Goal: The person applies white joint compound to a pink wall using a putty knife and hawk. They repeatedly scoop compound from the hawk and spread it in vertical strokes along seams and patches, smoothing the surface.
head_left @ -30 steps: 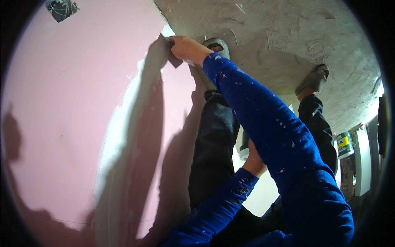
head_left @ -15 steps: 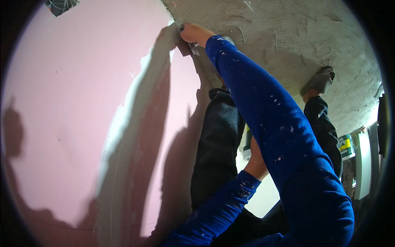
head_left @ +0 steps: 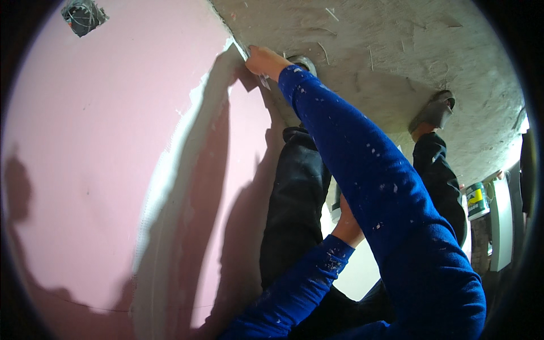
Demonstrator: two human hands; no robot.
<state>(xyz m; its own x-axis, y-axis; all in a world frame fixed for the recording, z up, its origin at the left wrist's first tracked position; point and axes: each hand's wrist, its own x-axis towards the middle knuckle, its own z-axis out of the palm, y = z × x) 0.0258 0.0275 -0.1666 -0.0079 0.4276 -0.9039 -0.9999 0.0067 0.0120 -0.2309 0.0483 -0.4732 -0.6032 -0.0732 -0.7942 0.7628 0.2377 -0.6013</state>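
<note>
- While the right hand [head_left: 263, 60] closes its fingers tightly around a thin scraper [head_left: 264, 83], its palm covers the middle of the tool.
- The scraper sits low against the pink wall [head_left: 102, 141], where it meets the floor [head_left: 368, 34]; seen nearly edge-on, its long axis slants, one visible end pointing down and slightly right, just below the hand.
- Left of and below that hand, a long strip of white filler [head_left: 164, 170] runs down the wall, partly covered by a dark shadow [head_left: 192, 187].
- A left shoe [head_left: 304, 62] stands just right of the hand, partly hidden by the wrist.
- The left hand [head_left: 349, 222] lies well below and right of the other; the right sleeve [head_left: 374, 164] blocks it, so I cannot tell how its fingers stand.
- Farther right of both hands are a tub [head_left: 477, 201] and a white board [head_left: 501, 226].
- Well up-left of the right hand, wires [head_left: 84, 18] fill a hole.
</note>
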